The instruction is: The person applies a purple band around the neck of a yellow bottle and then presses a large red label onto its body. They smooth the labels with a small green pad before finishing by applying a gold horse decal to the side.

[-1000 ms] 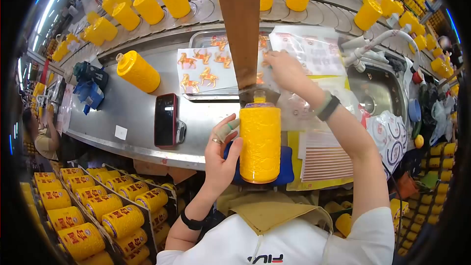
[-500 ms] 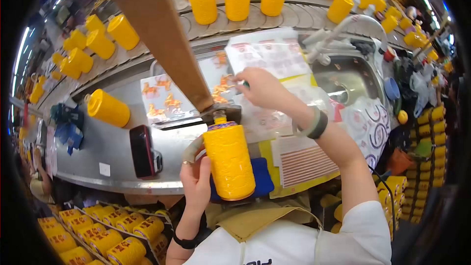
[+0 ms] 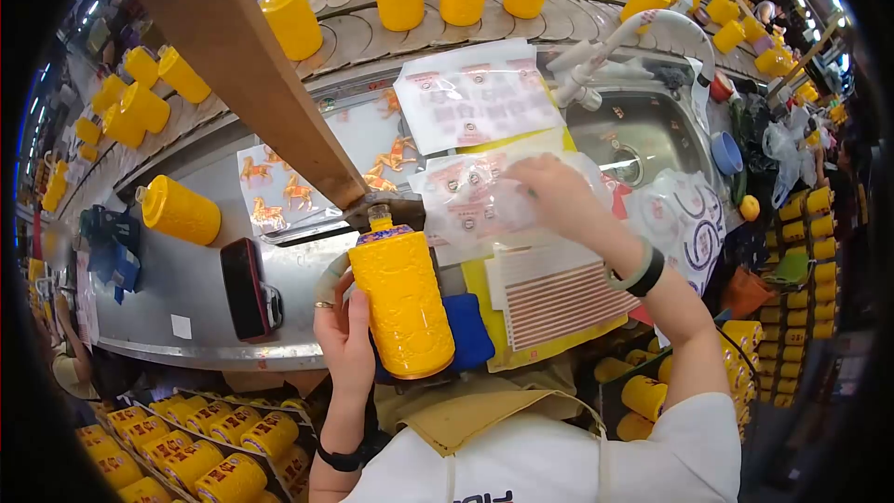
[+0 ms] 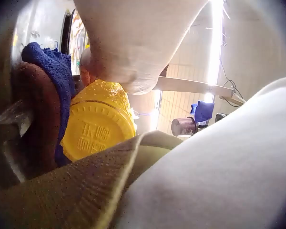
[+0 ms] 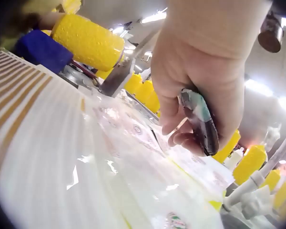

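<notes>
A yellow embossed bottle (image 3: 402, 303) stands tilted at the front, its neck against the metal end of a wooden bar (image 3: 270, 84). My left hand (image 3: 346, 340) grips its left side; the left wrist view shows the bottle's round base (image 4: 97, 129) below the hand (image 4: 128, 47). Over clear printed plastic sheets (image 3: 466, 210), to the right of the orange horse stickers (image 3: 396, 154), is my right hand (image 3: 559, 196). In the right wrist view that hand (image 5: 200, 71) holds a small dark-and-green object (image 5: 200, 121) in curled fingers.
A phone (image 3: 244, 289) and a lying yellow bottle (image 3: 182, 210) are on the metal counter. Striped sheets (image 3: 563, 293) lie right of a blue cloth (image 3: 468, 331). A sink (image 3: 643, 140) is at the right; bottles line the conveyor (image 3: 447, 37) behind.
My right hand has moved away from the horse stickers, over the clear plastic sheets. The head view has shifted and turned; my left hand still grips the bottle.
</notes>
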Tool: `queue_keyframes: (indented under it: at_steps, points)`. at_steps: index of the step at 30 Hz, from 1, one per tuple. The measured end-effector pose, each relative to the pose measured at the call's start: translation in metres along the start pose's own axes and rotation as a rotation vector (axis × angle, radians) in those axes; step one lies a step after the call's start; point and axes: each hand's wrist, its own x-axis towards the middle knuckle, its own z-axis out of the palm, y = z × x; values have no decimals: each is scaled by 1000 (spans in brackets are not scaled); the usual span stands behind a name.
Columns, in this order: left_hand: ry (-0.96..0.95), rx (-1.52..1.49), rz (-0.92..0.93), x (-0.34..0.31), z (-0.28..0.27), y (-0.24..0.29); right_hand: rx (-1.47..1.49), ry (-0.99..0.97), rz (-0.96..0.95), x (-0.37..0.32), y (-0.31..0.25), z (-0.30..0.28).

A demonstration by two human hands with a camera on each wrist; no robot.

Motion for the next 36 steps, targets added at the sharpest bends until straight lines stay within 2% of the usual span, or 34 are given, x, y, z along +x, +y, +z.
queue_keyframes:
  at_steps: [2,6,10,13,16,18,24,29,35,36]
  points:
    - [4,-2,-1,-1,2,2,-58,-2,-176,-2,-12,5]
    - [-3,4,6,-2,3,3,-280,-30,-234,-3,-7,19]
    - [5,59,28,-3,2,2,-299,-91,-189,-6,-2,18]
    - [2,30,12,-3,3,2,-265,-17,-249,-9,3,14]
    - [5,21,5,-3,4,4,-211,-25,-166,-15,9,12]
    - [-1,12,7,-2,4,3,-244,73,-69,-16,13,10]
    - [13,51,22,-3,5,4,-284,23,-27,-17,1,7]
    - [10,5,24,-3,7,2,-344,70,16,-25,10,8]
    - [29,1,11,-3,6,1,-212,82,47,-48,29,-5]
    - [29,2,-7,-4,4,0,-206,62,100,-51,35,-10]
